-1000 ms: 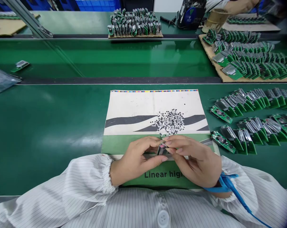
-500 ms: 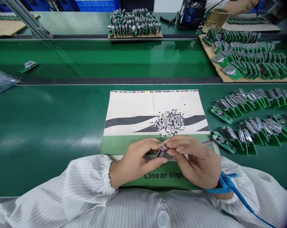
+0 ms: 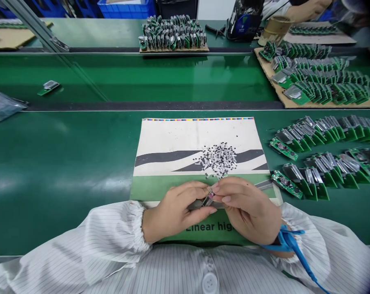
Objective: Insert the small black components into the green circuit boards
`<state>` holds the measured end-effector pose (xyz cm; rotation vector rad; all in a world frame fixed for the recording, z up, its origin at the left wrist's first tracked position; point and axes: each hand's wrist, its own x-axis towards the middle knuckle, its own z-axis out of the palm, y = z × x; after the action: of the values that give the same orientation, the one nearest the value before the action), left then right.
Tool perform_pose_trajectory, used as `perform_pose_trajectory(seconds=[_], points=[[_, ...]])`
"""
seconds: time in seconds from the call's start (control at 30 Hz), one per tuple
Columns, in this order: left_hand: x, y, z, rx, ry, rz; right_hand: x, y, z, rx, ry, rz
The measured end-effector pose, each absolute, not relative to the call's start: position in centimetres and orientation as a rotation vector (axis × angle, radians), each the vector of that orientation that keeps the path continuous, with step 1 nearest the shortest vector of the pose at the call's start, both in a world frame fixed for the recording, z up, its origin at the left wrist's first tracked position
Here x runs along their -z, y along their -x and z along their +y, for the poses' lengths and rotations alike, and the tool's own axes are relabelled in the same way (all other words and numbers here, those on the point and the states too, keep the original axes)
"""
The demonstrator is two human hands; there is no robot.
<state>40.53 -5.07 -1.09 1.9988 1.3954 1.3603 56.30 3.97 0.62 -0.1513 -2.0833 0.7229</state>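
My left hand [image 3: 180,208] is closed around a small electronic module [image 3: 208,199], thumb below and fingers above, just over the printed sheet. The module is tilted, with a dark, shiny face and a pinkish spot near its upper end. My right hand [image 3: 249,206] pinches at that same end, where thin metal legs [image 3: 210,190] stick up between the fingertips. The fingers hide most of this small part. Just beyond my hands lies a pile of tiny black-headed parts with metal legs [image 3: 220,158], on the printed sheet [image 3: 169,136].
Rows of green circuit boards [image 3: 326,169] stand to the right. More fill a cardboard tray [image 3: 269,71] and a far board stack [image 3: 174,34]. A lone circuit board [image 3: 49,86] lies on the green belt [image 3: 120,77]. A blue wrist strap [image 3: 286,239] trails a cord. Another person's hand [image 3: 307,10] is at upper right.
The lone circuit board on the belt has shifted to the right. My hands stay together around the module, with slight finger movement, and the view has tilted a little.
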Motion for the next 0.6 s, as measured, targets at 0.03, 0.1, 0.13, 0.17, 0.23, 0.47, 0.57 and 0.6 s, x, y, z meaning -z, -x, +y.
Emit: perform_pose_trajectory(seconds=[0.03, 0.1, 0.13, 0.17, 0.23, 0.47, 0.57, 0.6], points=[[1.12, -40.52, -5.11, -1.355, -2.000, 1.402, -0.57, -56.27, 3.91, -0.725, 0.164, -2.079], [1.15, -40.50, -5.17, -1.331, -1.994, 1.417, -0.49, -56.19, 3.85, -0.734, 0.181, -2.068], [1.16, -40.49, -5.18, -1.323, -1.990, 1.420, -0.49, -56.17, 3.87, -0.741, 0.184, -2.063], [1.15, -40.48, -5.18, -1.321, -1.985, 1.420, -0.50, -56.15, 3.93, -0.748, 0.181, -2.061], [1.10, -40.47, -5.17, -1.324, -1.969, 1.416, -0.56, -56.18, 4.14, -0.780, 0.155, -2.062], [0.80, -40.41, -5.14, -1.367, -1.973, 1.376, -0.42, -56.61, 4.62, -0.928, 0.046, -2.042], [0.81, -40.35, -5.14, -1.374, -1.966, 1.373, -0.32, -56.60, 4.54, -0.921, 0.048, -2.049], [0.83, -40.34, -5.15, -1.371, -1.965, 1.368, -0.30, -56.58, 4.53, -0.915, 0.051, -2.049]])
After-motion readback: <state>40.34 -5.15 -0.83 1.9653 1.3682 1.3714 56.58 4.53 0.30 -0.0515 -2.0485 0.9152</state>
